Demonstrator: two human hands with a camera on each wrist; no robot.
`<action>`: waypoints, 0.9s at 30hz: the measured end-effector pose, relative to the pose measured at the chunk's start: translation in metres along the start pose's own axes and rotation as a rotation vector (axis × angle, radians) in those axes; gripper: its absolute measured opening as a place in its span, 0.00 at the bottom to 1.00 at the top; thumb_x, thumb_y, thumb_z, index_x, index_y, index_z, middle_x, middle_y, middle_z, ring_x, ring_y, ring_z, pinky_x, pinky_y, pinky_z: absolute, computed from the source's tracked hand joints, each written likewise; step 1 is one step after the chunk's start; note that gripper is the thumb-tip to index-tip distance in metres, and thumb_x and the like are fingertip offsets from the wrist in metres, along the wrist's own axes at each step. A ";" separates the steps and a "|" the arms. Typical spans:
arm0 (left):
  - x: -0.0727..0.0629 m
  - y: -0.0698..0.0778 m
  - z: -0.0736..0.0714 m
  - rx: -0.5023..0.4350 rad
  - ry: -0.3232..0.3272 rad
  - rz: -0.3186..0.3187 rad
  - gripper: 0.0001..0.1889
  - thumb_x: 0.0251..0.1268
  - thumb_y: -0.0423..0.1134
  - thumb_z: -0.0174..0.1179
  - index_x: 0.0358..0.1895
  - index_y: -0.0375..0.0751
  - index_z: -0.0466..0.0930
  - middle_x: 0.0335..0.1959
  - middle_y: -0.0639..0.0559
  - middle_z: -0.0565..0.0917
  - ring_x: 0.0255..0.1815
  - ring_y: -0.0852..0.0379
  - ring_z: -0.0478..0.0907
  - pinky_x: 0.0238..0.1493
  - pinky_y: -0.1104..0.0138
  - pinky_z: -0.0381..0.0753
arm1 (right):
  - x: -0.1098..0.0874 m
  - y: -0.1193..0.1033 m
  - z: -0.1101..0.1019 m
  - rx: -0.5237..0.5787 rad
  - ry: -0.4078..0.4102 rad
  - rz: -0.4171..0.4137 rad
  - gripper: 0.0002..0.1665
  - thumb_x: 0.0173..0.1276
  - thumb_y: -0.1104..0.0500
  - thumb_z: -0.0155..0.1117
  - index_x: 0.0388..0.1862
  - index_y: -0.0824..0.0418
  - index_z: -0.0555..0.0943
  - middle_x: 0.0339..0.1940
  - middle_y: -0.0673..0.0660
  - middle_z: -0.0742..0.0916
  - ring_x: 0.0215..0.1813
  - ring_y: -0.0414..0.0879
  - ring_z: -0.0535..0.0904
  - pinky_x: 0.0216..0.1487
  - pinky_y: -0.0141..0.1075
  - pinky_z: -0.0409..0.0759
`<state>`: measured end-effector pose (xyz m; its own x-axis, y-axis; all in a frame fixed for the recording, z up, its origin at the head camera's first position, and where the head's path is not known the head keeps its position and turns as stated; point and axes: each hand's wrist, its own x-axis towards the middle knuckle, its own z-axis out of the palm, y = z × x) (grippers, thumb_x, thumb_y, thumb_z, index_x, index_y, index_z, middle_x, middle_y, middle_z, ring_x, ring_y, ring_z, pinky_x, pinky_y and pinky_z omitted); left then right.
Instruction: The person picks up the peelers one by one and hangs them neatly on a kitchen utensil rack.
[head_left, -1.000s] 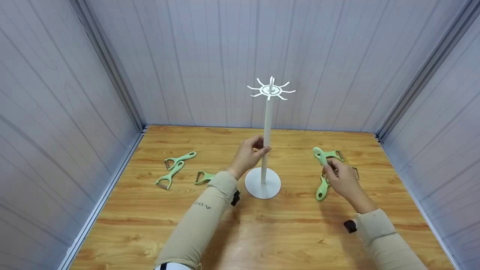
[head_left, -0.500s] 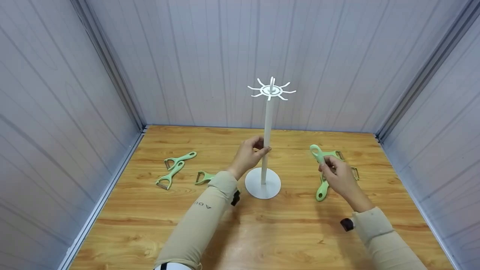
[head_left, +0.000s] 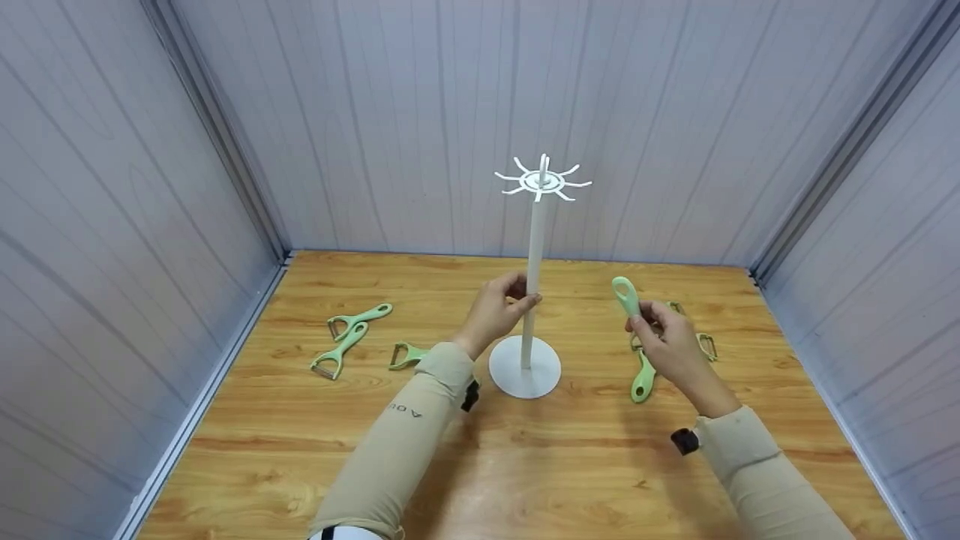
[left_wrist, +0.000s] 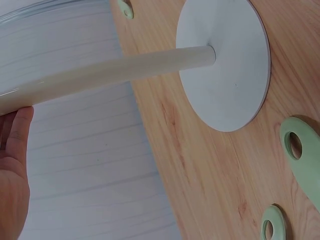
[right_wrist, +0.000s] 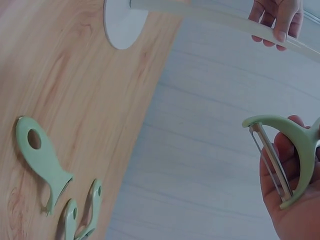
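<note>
A white stand with a ring of hooks [head_left: 541,181] on top stands upright on its round base [head_left: 526,382]. My left hand [head_left: 491,315] holds its pole [head_left: 535,247] about midway, fingers behind and thumb in front. In my right hand [head_left: 673,352] is a green peeler [head_left: 626,296], gripped with its holed handle end pointing up and to the left. The right wrist view shows that peeler's metal blade and curved head [right_wrist: 300,145] against my palm. The held peeler is above the table, right of the stand.
Several more green peelers lie on the wooden table [head_left: 540,480]. Two peelers [head_left: 341,351] are at the left, and another peeler [head_left: 409,355] is partly hidden by my left sleeve. Below my right hand lies a peeler [head_left: 643,381]. A panelled wall [head_left: 405,135] rises behind.
My right hand has moved left and a little upward with the peeler, whose handle now stands farther from the other peelers. My left hand and the stand have stayed in place.
</note>
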<state>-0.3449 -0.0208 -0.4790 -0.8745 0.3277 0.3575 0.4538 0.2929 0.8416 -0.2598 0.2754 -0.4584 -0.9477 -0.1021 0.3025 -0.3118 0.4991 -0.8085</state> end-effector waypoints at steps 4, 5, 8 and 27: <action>0.001 0.000 0.000 0.009 0.000 0.009 0.11 0.78 0.36 0.68 0.54 0.32 0.86 0.45 0.41 0.91 0.46 0.52 0.87 0.51 0.62 0.90 | 0.002 -0.005 0.002 0.009 0.023 -0.031 0.13 0.87 0.65 0.54 0.58 0.70 0.83 0.42 0.64 0.89 0.41 0.42 0.82 0.41 0.26 0.79; 0.001 0.000 0.000 0.010 0.000 0.011 0.11 0.78 0.36 0.68 0.54 0.32 0.86 0.45 0.41 0.91 0.46 0.52 0.87 0.51 0.62 0.90 | 0.002 -0.007 0.003 0.014 0.027 -0.036 0.12 0.86 0.66 0.55 0.57 0.70 0.83 0.42 0.64 0.89 0.41 0.43 0.82 0.41 0.26 0.79; 0.001 -0.001 0.000 0.006 0.003 0.013 0.11 0.78 0.36 0.68 0.55 0.32 0.86 0.45 0.41 0.91 0.46 0.51 0.88 0.51 0.61 0.90 | 0.004 -0.012 0.004 0.029 0.031 -0.045 0.12 0.86 0.67 0.55 0.57 0.70 0.83 0.41 0.63 0.89 0.40 0.41 0.81 0.41 0.26 0.78; 0.001 -0.004 0.001 0.013 0.017 0.028 0.10 0.77 0.35 0.69 0.52 0.32 0.86 0.44 0.41 0.91 0.45 0.51 0.88 0.52 0.61 0.90 | 0.010 -0.033 0.015 0.197 0.051 -0.087 0.11 0.83 0.72 0.56 0.55 0.74 0.84 0.40 0.67 0.90 0.43 0.41 0.88 0.48 0.26 0.87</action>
<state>-0.3477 -0.0209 -0.4824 -0.8643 0.3202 0.3879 0.4802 0.2957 0.8258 -0.2598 0.2451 -0.4359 -0.9134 -0.0916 0.3966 -0.4046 0.3116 -0.8598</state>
